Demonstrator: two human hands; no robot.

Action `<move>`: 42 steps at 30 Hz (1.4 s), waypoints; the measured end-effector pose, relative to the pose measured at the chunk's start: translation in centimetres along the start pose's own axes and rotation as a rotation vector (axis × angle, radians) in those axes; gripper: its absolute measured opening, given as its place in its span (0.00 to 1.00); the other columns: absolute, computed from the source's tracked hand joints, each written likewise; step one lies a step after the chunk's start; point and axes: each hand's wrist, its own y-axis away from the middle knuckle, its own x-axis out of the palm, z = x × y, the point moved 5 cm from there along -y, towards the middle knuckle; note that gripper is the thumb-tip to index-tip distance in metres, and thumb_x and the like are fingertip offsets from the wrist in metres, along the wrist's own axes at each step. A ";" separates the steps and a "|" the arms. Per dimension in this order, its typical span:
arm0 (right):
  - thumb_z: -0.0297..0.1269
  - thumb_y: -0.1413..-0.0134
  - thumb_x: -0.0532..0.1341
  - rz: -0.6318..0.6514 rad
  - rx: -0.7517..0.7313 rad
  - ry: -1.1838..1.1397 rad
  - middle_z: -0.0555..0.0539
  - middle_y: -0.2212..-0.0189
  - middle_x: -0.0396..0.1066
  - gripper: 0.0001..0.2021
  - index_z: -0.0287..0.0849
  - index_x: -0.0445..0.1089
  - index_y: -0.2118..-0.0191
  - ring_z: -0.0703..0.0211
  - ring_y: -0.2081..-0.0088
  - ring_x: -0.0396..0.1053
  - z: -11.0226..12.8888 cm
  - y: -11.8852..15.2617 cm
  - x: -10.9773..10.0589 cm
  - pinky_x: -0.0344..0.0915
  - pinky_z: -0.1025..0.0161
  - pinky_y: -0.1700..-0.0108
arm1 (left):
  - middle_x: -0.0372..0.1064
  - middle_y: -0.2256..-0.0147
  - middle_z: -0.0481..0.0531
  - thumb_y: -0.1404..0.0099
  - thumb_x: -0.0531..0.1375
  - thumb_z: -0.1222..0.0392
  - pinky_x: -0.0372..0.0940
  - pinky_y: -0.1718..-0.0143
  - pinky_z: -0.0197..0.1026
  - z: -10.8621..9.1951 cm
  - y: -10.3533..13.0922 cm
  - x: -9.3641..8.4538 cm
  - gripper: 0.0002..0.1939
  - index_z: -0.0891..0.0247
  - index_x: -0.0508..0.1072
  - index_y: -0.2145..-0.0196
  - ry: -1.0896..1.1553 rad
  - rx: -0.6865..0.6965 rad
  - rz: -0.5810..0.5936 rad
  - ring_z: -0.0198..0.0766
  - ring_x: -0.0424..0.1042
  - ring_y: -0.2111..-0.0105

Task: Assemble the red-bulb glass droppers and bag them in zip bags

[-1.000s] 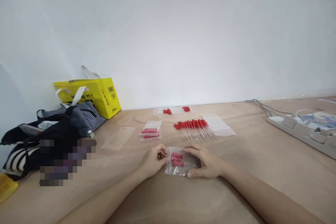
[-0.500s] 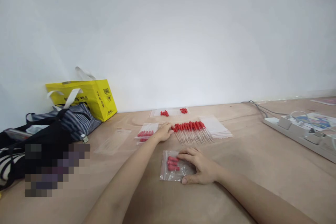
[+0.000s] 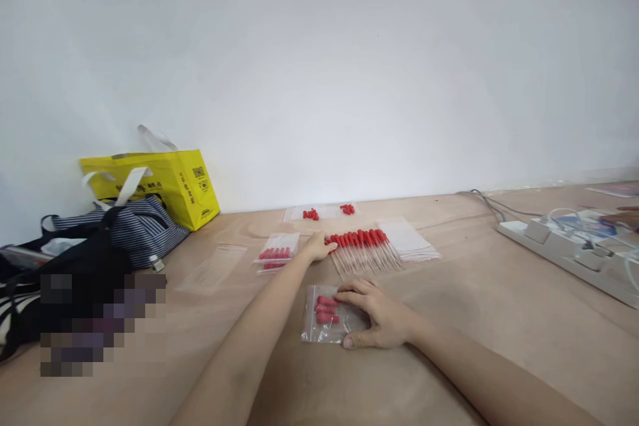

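Clear bag (image 3: pixel 308 329) with red bulbs (image 3: pixel 327 319) lay partly under the widely spread right hand (image 3: pixel 378 319); film seemed light, slippery, best pinned by edges. Beyond, left hand (image 3: pixel 317 248) was at the dropper row's (image 3: pixel 361 239) left end, grip unclear; stems (image 3: pixel 363 258) looked fragile, bulbs safer to hold.

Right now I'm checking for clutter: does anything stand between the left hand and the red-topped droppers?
Nothing visible does. The left hand is at the left end of the red-topped droppers; the right hand rests on the clear bag, nearer the camera.
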 end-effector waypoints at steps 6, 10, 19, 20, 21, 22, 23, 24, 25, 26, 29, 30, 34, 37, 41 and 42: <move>0.58 0.63 0.59 0.014 -0.002 -0.012 0.42 0.51 0.59 0.37 0.42 0.59 0.47 0.50 0.52 0.57 0.0 0.0 0.0 0.53 0.54 0.51 | 0.66 0.62 0.54 0.40 0.56 0.58 0.65 0.65 0.44 1.0 3.1 -2.1 0.13 0.68 0.66 0.60 0.037 -0.074 -0.029 0.38 0.68 0.65; 0.58 0.63 0.59 0.009 -0.003 -0.005 0.42 0.51 0.59 0.37 0.42 0.59 0.47 0.50 0.51 0.56 0.0 0.1 0.0 0.52 0.53 0.50 | 0.65 0.78 0.45 0.44 0.57 0.55 0.60 0.79 0.35 2.1 7.8 -4.1 0.10 0.66 0.64 0.70 0.091 -0.063 -0.100 0.33 0.65 0.80; 0.58 0.62 0.59 0.012 -0.001 0.004 0.40 0.50 0.58 0.37 0.41 0.58 0.47 0.49 0.50 0.55 -0.2 0.2 0.2 0.52 0.53 0.49 | 0.63 0.76 0.43 0.50 0.59 0.59 0.59 0.75 0.34 2.3 14.3 -4.9 0.11 0.63 0.64 0.68 0.136 0.073 -0.171 0.32 0.64 0.78; 0.57 0.62 0.59 0.013 -0.001 0.002 0.40 0.50 0.58 0.37 0.41 0.58 0.47 0.49 0.50 0.56 -0.2 0.2 0.2 0.52 0.53 0.49 | 0.63 0.76 0.44 0.49 0.58 0.58 0.59 0.74 0.35 2.2 14.3 -5.0 0.09 0.63 0.65 0.70 0.127 0.085 -0.189 0.32 0.63 0.78; 0.57 0.62 0.59 0.014 -0.002 0.001 0.40 0.50 0.58 0.37 0.41 0.58 0.47 0.49 0.50 0.56 -0.1 0.2 0.1 0.52 0.53 0.49 | 0.63 0.75 0.45 0.48 0.58 0.58 0.59 0.73 0.36 2.1 14.3 -5.0 0.07 0.63 0.65 0.73 0.119 0.097 -0.209 0.33 0.63 0.77; 0.57 0.61 0.59 0.016 -0.002 0.001 0.41 0.50 0.58 0.36 0.42 0.58 0.47 0.49 0.50 0.56 -0.1 0.2 0.1 0.53 0.53 0.49 | 0.63 0.75 0.46 0.48 0.57 0.57 0.59 0.72 0.36 2.0 14.2 -5.2 0.07 0.63 0.65 0.74 0.113 0.109 -0.231 0.34 0.63 0.76; 0.57 0.61 0.59 0.017 -0.001 0.003 0.41 0.50 0.58 0.36 0.42 0.58 0.47 0.49 0.50 0.56 0.0 0.2 0.1 0.53 0.52 0.49 | 0.63 0.74 0.47 0.47 0.56 0.57 0.59 0.71 0.37 1.9 14.2 -5.3 0.07 0.63 0.65 0.75 0.110 0.118 -0.253 0.34 0.63 0.75; 0.57 0.61 0.59 0.018 0.000 0.006 0.41 0.50 0.58 0.36 0.42 0.58 0.47 0.49 0.50 0.56 0.0 0.2 0.1 0.53 0.52 0.50 | 0.63 0.74 0.47 0.46 0.56 0.57 0.59 0.71 0.37 1.8 14.3 -5.5 0.07 0.63 0.65 0.75 0.109 0.124 -0.271 0.34 0.63 0.75; 0.57 0.61 0.59 0.018 0.001 0.009 0.40 0.50 0.58 0.36 0.42 0.58 0.47 0.48 0.50 0.56 0.0 0.2 0.0 0.53 0.52 0.50 | 0.63 0.74 0.47 0.46 0.55 0.57 0.59 0.72 0.37 1.8 14.5 -5.7 0.07 0.63 0.64 0.74 0.110 0.129 -0.285 0.34 0.62 0.75; 0.57 0.61 0.59 0.018 0.002 0.012 0.40 0.50 0.58 0.36 0.42 0.58 0.47 0.48 0.50 0.56 0.1 0.2 0.0 0.53 0.52 0.50 | 0.63 0.74 0.47 0.45 0.54 0.57 0.59 0.72 0.36 1.8 14.8 -6.0 0.07 0.63 0.64 0.74 0.113 0.133 -0.296 0.34 0.62 0.75; 0.58 0.61 0.59 0.016 0.003 0.010 0.40 0.50 0.58 0.36 0.42 0.58 0.47 0.48 0.50 0.55 0.0 0.3 0.0 0.53 0.51 0.50 | 0.62 0.75 0.47 0.43 0.52 0.56 0.59 0.73 0.35 2.3 16.4 -7.3 0.07 0.62 0.63 0.73 0.128 0.142 -0.350 0.34 0.63 0.75; 0.58 0.61 0.59 0.016 0.004 0.009 0.40 0.50 0.58 0.36 0.42 0.58 0.47 0.48 0.50 0.55 0.0 0.3 0.0 0.52 0.51 0.50 | 0.62 0.75 0.47 0.43 0.51 0.56 0.59 0.73 0.35 2.6 17.1 -7.9 0.07 0.62 0.63 0.72 0.133 0.138 -0.377 0.34 0.63 0.75; 0.58 0.61 0.59 0.023 -0.001 0.008 0.40 0.50 0.58 0.36 0.42 0.58 0.47 0.48 0.50 0.56 -0.2 0.3 0.2 0.52 0.52 0.50 | 0.64 0.77 0.46 0.44 0.52 0.53 0.59 0.74 0.34 4.5 19.9 -9.3 0.10 0.61 0.64 0.74 0.126 0.064 -0.412 0.35 0.64 0.76; 0.57 0.61 0.59 0.021 -0.010 0.005 0.41 0.50 0.58 0.36 0.43 0.58 0.47 0.48 0.50 0.56 -0.3 0.2 0.2 0.52 0.52 0.50 | 0.66 0.76 0.47 0.45 0.53 0.51 0.60 0.74 0.35 5.7 21.4 -9.7 0.11 0.61 0.66 0.73 0.116 0.031 -0.414 0.36 0.66 0.75; 0.57 0.61 0.59 0.018 -0.010 0.004 0.41 0.50 0.58 0.35 0.43 0.58 0.47 0.48 0.50 0.55 -0.2 0.2 0.2 0.52 0.51 0.49 | 0.66 0.77 0.46 0.46 0.53 0.51 0.60 0.75 0.35 6.0 22.1 -9.1 0.11 0.61 0.66 0.74 0.100 0.023 -0.371 0.36 0.65 0.76; 0.57 0.61 0.59 0.018 -0.007 0.004 0.41 0.50 0.58 0.35 0.43 0.58 0.47 0.48 0.50 0.55 -0.2 0.2 0.2 0.52 0.51 0.49 | 0.65 0.78 0.46 0.46 0.53 0.51 0.60 0.76 0.34 5.8 22.1 -8.8 0.11 0.61 0.66 0.74 0.099 0.020 -0.363 0.36 0.65 0.77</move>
